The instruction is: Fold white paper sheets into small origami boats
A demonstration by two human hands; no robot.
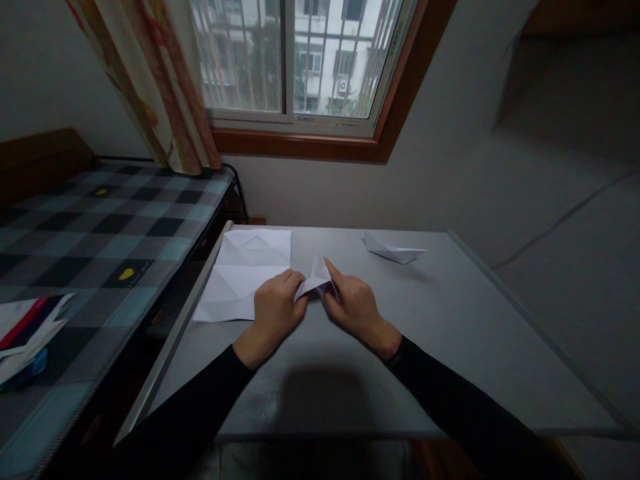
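Note:
Between my two hands, just above the middle of the table, is a small folded white paper boat (316, 281) with a pointed peak. My left hand (279, 300) pinches its left end between thumb and fingers. On the other side, my right hand (354, 301) grips the right end, thumb below and index finger along the peak. A creased sheet of white paper (239, 277) lies flat on the table to the left, partly behind my left hand. Farther back on the right sits another folded paper boat (394, 252), touching neither hand.
The white table (450, 353) stands against the wall under a barred window (300, 60). To its left is a bed with a checked cover (115, 220), holding a striped bag or packet (30, 330). A patterned curtain (160, 87) hangs beside the window.

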